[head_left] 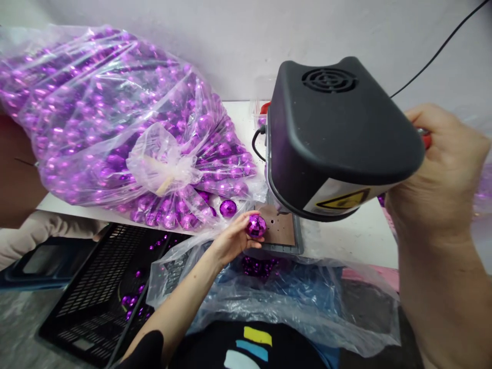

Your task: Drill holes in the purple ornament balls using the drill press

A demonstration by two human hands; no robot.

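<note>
A shiny purple faceted ball [255,226] sits between the fingertips of my left hand [235,237], close to the flat base plate [282,228] of a black machine [346,123]. The machine's rounded housing has a vent on top and a yellow warning label on its front. My right hand [449,148] is wrapped round a red handle [425,138] at the housing's right side; most of the handle is hidden. Another purple ball [228,208] lies on the white table just left of the held one.
A large clear bag [115,118] packed with purple balls covers the table's left side. Below it stands a black plastic crate [100,282] with several purple pieces. Clear plastic sheeting [277,302] lies over my lap. Part of another person [17,174] shows at left.
</note>
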